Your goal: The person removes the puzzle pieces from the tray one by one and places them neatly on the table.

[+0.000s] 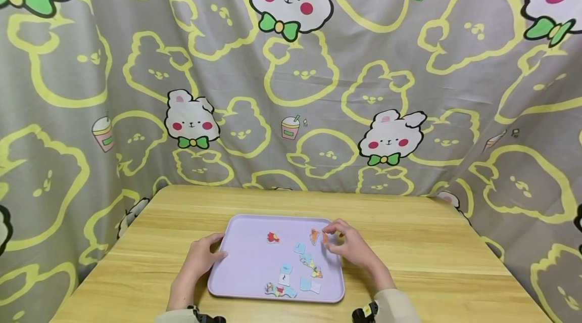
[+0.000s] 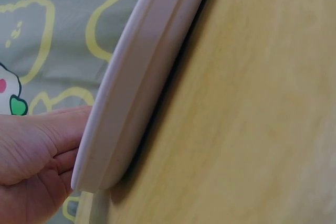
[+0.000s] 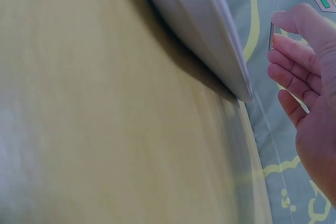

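A lilac tray [image 1: 247,272] lies on the table with several flat puzzle pieces on it. My left hand [image 1: 202,257] holds the tray's left edge, its thumb over the rim; the left wrist view shows that hand [image 2: 39,156] beside the tray wall. Above the tray's right side, my right hand [image 1: 350,247] pinches an orange puzzle piece [image 1: 325,237] between thumb and fingers. In the right wrist view this thin piece [image 3: 271,36] appears edge-on at the fingertips. Another orange piece [image 1: 314,236] lies just left of it, and a red piece [image 1: 273,237] sits farther left.
Light blue pieces, such as one near the middle [image 1: 299,248], and a joined multicoloured strip [image 1: 280,290] at the front lie on the tray's right half. Wood-grain table [image 1: 423,242] surrounds the tray. A grey patterned curtain [image 1: 313,161] hangs behind and at both sides.
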`<state>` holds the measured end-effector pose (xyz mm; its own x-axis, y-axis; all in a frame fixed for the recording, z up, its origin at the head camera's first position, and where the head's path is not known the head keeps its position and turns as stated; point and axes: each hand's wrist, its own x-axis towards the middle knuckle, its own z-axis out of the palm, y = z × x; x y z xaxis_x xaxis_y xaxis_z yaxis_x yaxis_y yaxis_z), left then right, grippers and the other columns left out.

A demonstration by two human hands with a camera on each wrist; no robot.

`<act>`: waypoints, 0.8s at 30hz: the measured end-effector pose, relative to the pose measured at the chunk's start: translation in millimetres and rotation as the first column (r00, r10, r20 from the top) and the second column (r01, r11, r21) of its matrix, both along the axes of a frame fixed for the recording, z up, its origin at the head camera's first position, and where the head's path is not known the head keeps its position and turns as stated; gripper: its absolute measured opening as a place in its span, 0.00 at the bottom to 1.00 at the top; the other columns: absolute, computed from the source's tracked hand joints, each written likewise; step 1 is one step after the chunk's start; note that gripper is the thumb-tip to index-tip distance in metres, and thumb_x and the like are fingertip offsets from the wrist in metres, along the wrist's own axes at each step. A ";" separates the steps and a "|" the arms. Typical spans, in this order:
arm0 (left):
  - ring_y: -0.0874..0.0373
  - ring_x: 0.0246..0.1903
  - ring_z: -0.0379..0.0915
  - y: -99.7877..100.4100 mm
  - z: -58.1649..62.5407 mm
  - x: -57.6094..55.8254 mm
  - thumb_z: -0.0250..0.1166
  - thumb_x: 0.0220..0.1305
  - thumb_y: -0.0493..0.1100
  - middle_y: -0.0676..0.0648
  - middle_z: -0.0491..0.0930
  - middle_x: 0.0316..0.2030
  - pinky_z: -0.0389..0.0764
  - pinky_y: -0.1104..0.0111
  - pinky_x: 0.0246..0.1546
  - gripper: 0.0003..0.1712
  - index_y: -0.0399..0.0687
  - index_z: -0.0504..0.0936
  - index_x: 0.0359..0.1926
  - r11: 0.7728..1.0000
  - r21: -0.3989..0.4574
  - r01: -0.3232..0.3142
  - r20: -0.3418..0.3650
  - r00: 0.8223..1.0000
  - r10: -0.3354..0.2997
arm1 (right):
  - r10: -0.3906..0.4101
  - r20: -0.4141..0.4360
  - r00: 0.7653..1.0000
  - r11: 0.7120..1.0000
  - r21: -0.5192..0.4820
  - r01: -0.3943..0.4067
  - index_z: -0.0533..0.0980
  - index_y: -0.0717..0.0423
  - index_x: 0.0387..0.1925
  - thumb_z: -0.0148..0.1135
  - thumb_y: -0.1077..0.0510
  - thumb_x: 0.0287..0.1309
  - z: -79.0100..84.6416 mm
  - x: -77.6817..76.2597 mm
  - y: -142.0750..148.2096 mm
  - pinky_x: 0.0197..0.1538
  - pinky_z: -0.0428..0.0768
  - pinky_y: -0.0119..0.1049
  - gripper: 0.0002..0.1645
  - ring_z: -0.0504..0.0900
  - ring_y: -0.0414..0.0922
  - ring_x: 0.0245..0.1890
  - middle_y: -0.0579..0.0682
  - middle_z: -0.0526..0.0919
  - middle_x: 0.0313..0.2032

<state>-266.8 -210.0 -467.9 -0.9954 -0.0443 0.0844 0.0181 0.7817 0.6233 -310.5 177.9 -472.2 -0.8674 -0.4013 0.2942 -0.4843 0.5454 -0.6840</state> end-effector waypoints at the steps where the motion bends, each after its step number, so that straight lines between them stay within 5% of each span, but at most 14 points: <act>1: 0.31 0.62 0.68 0.1 0.1 -0.1 0.69 0.58 0.35 0.32 0.78 0.58 0.71 0.42 0.63 0.28 0.34 0.77 0.60 1.000 0.002 -0.001 0.002 1.000 0.001 | -0.001 -0.001 1.000 1.000 0.001 0.001 0.80 0.58 0.47 0.69 0.60 0.54 0.1 -0.2 0.9 0.50 0.79 0.39 0.17 0.77 0.50 0.46 0.44 0.80 0.44; 24: 0.32 0.61 0.70 -1.3 0.2 -0.1 0.70 0.55 0.35 0.32 0.80 0.55 0.71 0.42 0.63 0.27 0.33 0.78 0.58 1.000 -0.020 0.011 -0.032 0.999 -0.012 | -0.054 0.007 0.999 0.999 0.008 0.054 0.80 0.58 0.47 0.70 0.59 0.53 -4.4 -2.6 20.5 0.49 0.77 0.34 0.18 0.77 0.46 0.46 0.44 0.80 0.43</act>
<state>-266.9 -211.3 -467.7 -0.9926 -0.0309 0.1175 0.0471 0.7933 0.6070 -313.1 198.4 -476.6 -0.8899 -0.3562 0.2851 -0.4493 0.5761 -0.6828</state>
